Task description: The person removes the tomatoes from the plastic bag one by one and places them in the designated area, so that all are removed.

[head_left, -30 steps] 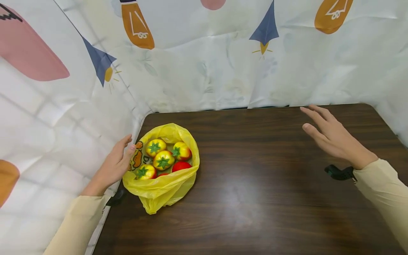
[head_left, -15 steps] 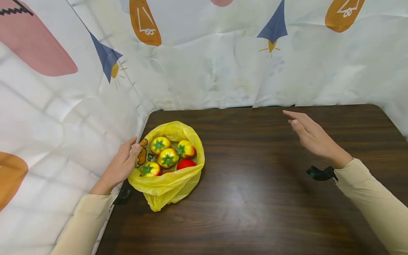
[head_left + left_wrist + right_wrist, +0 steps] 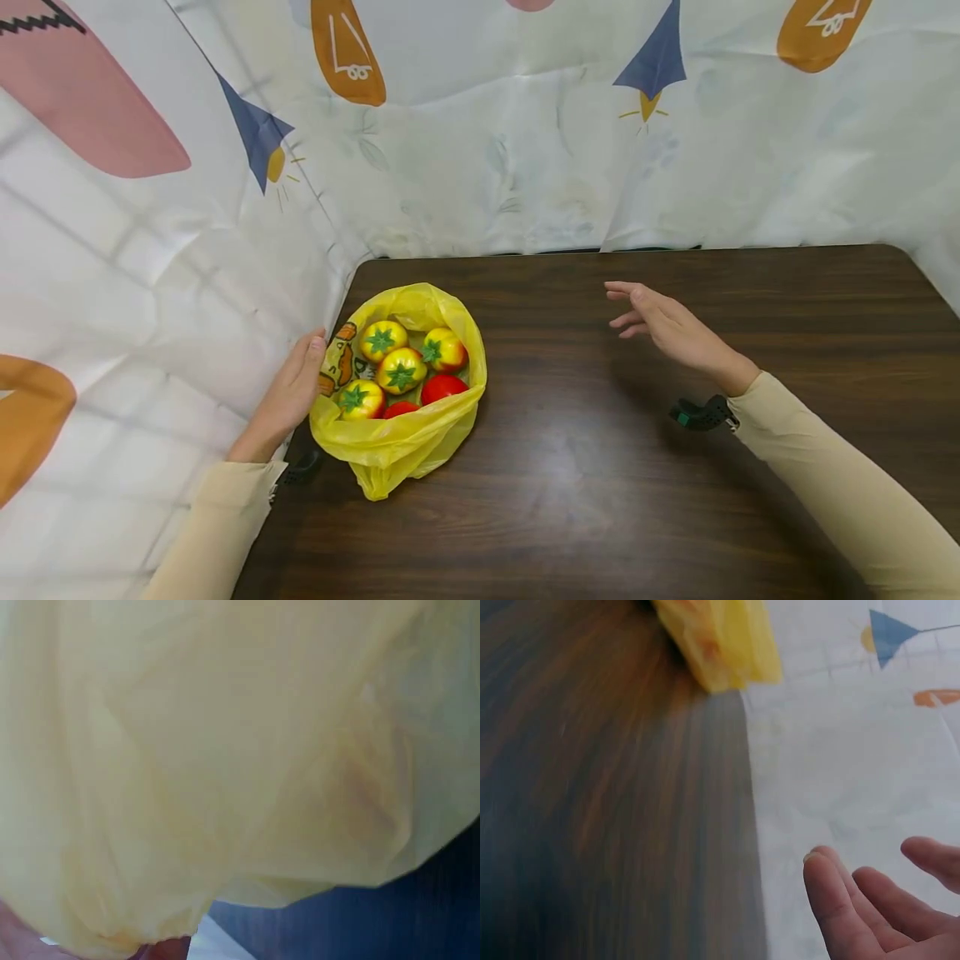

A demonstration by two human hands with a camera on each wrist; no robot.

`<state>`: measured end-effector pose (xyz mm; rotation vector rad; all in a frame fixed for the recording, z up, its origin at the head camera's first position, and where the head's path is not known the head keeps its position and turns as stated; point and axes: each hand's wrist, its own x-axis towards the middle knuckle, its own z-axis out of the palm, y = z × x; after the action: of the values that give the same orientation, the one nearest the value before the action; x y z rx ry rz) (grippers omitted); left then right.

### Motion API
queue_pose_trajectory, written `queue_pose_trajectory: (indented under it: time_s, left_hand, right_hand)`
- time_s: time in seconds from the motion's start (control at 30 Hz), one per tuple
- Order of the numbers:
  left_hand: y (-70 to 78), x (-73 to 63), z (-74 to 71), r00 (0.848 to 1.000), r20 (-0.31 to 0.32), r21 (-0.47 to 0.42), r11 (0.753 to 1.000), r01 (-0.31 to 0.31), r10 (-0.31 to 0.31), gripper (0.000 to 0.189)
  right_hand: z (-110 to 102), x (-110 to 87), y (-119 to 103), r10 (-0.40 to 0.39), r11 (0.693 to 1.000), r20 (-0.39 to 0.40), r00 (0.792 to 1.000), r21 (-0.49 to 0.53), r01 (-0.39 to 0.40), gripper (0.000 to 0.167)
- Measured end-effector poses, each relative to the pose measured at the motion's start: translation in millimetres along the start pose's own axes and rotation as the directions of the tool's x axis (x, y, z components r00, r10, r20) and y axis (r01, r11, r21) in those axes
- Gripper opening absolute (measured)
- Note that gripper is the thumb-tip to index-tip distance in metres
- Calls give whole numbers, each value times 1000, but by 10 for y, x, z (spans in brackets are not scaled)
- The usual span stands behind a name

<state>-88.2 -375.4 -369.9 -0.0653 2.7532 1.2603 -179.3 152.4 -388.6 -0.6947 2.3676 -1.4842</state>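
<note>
A yellow plastic bag [image 3: 408, 446] stands wide open at the table's left side. Inside lie several yellow-and-red tomatoes [image 3: 401, 371] with green star-shaped tops, and plain red surfaces [image 3: 442, 387] show beside them. My left hand [image 3: 288, 387] pinches the bag's left rim between thumb and fingers; the fingers outside are partly hidden. Yellow plastic [image 3: 225, 750] fills most of the left wrist view. Over the middle of the table, my right hand [image 3: 678, 333] hovers with loosely bent fingers and holds nothing. Its fingers [image 3: 832, 900] appear spread in the right wrist view.
The dark wood table [image 3: 570, 517] reaches back to a white printed sheet [image 3: 480, 167] hanging behind it. Another printed sheet hangs along the left edge, close to my left forearm. A dark wrist device [image 3: 702, 413] sits under my right wrist.
My right hand has moved left across the table toward the bag, and its fingers have bent somewhat. My left thumb and fingers have closed together at the bag's rim. The view has shifted slightly.
</note>
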Motion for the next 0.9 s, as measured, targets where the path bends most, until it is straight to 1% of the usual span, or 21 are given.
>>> queue_pose_trajectory:
  time_s: [0.07, 0.17, 0.27, 0.4, 0.5, 0.6, 0.73, 0.9]
  left_hand:
    - [-9, -1, 18, 1000, 6, -53, 998, 19, -19, 74]
    - [0, -6, 44, 998, 13, -108, 992, 64, -63, 75]
    - [22, -1, 67, 994, 14, -142, 984, 111, -110, 77]
    - [48, 22, 92, 989, 14, -184, 971, 150, -150, 80]
    - [61, 44, 114, 986, 22, -225, 960, 168, -167, 79]
    - [63, 55, 128, 983, 27, -262, 947, 184, -184, 79]
    - [66, 73, 145, 982, 20, -301, 935, 186, -189, 80]
    - [79, 106, 177, 978, 9, -276, 940, 201, -207, 74]
  right_hand:
    - [68, 70, 5, 5, 999, 22, 1000, 45, -6, 61]
    - [166, 164, 6, 37, 991, 40, 998, 126, -42, 63]
    - [260, 252, 8, 69, 977, 52, 996, 198, -78, 64]
    - [390, 383, 13, 104, 955, 74, 992, 270, -120, 62]
    - [489, 477, 16, 127, 932, 87, 988, 332, -149, 58]
    - [605, 564, 12, 133, 906, 103, 986, 390, -163, 53]
    - [764, 671, 8, 144, 882, 129, 981, 432, -186, 51]
    - [911, 785, -18, 155, 870, 151, 976, 448, -207, 54]
